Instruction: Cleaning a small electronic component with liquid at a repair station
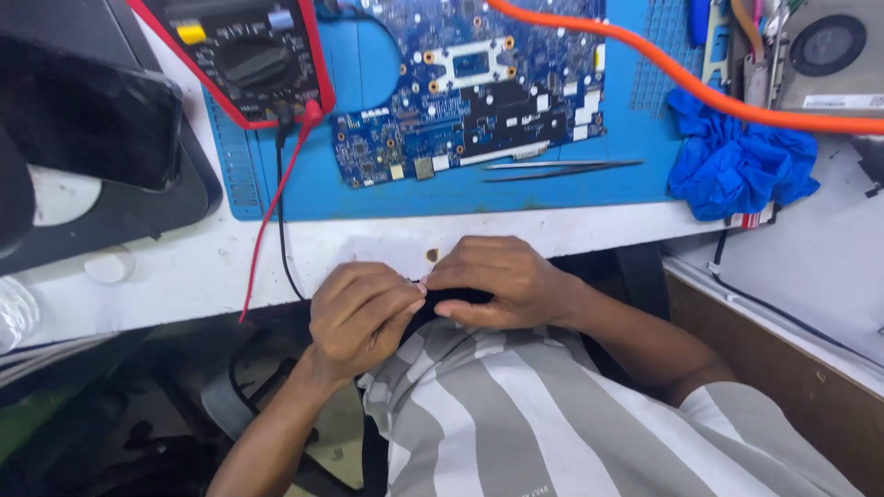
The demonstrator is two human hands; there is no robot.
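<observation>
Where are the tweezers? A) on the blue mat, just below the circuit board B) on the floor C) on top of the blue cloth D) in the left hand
A: the tweezers lie flat on the blue mat, just under the circuit board; both hands are down at the table's edge.

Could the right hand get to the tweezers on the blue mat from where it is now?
Probably yes. The right hand sits at the table edge, and the tweezers lie uncovered on the blue mat just beyond it. Its grip, though, is busy with a small dark thing.
</observation>
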